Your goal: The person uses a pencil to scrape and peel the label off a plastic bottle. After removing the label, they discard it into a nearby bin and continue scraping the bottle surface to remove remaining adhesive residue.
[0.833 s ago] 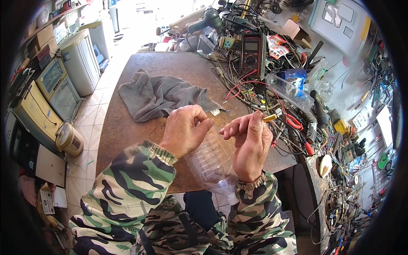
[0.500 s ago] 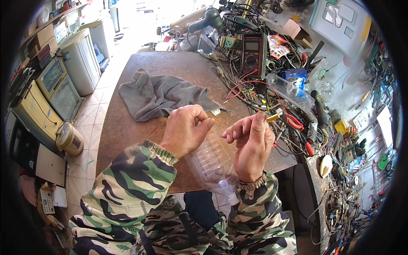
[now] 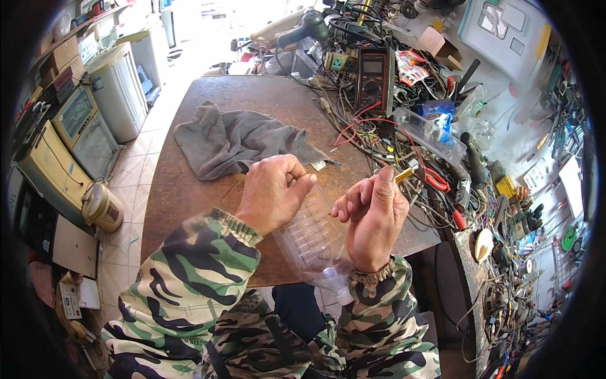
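Note:
My left hand is closed, its thumb and forefinger pinched together; whatever is between them is too small or hidden to make out. To its right, my right hand is closed around a slim yellow-handled tool. The handle's end sticks out past the thumb, and a thin dark tip shows at the fingertips on the other side. Below and between both hands lies a clear ribbed plastic bottle, its neck reaching over the table's near edge beside my right wrist. My left hand partly covers its far end.
A crumpled grey cloth lies on the brown table beyond my hands. Along the right are tangled cables, a multimeter, red-handled pliers and a clear plastic package. A lidded bucket stands on the floor at left.
Both hands keep nearly the same pose and place. My left hand has shifted very slightly to the left; the yellow-handled tool is tilted a little differently.

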`<action>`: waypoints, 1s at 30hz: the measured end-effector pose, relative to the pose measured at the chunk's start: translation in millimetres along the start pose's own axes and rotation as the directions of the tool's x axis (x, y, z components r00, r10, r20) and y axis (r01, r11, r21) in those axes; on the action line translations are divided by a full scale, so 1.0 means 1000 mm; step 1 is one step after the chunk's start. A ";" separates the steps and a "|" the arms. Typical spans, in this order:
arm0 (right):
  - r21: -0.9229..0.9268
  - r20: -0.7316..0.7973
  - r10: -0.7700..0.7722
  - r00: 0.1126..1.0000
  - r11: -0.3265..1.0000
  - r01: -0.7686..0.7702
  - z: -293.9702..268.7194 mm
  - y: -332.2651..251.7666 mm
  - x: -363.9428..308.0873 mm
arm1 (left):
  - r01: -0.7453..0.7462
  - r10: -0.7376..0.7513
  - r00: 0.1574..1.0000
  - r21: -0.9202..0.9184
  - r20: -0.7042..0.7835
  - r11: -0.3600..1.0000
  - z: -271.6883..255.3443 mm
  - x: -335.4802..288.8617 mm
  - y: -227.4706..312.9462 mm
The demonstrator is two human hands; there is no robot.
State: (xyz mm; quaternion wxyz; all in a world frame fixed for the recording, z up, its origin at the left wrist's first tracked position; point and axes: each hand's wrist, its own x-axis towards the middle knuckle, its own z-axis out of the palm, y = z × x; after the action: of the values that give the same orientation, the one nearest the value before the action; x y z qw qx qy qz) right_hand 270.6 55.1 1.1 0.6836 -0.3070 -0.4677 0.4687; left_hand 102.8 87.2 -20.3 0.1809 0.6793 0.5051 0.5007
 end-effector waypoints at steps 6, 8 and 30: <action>0.104 -0.078 0.025 0.997 0.994 -0.017 0.002 -0.003 0.000 | -0.013 0.013 1.000 0.000 0.010 1.000 0.001 0.001 -0.001; 0.105 -0.084 0.028 0.996 0.994 -0.019 0.002 -0.003 0.000 | -0.004 0.004 1.000 -0.005 0.011 1.000 0.001 0.001 0.000; 0.235 -0.140 0.008 0.990 0.972 0.026 -0.004 -0.002 -0.007 | 0.097 -0.088 0.992 -0.101 0.092 0.990 -0.002 0.003 -0.004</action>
State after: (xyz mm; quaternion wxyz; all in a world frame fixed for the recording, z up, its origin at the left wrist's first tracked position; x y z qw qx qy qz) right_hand 273.9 48.3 -1.1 0.7484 -0.2535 -0.3611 0.4952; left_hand 98.4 91.5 -20.9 0.2615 0.6657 0.5006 0.4877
